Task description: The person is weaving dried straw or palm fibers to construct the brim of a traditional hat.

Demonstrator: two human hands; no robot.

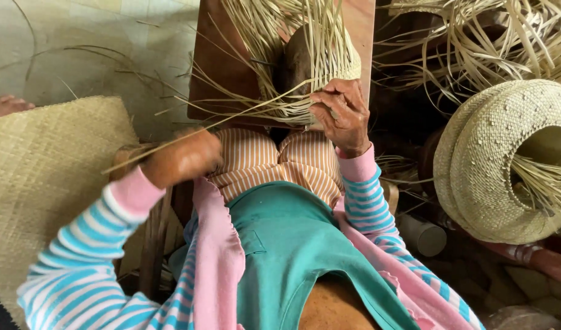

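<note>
Near the camera, the left hand [184, 157] is clenched on a straw strand [164, 143], while the right hand [343, 113] pinches the weave [317, 61], a finished hat [488, 162] right.

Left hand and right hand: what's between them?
Head view: a straw strand stretches from the left hand to the half-woven hat under the right hand, above the striped lap.

A half-made straw hat [317, 67] sits over a dark wooden block [295, 58], its loose pale strands [188, 131] sticking out all around.
</note>
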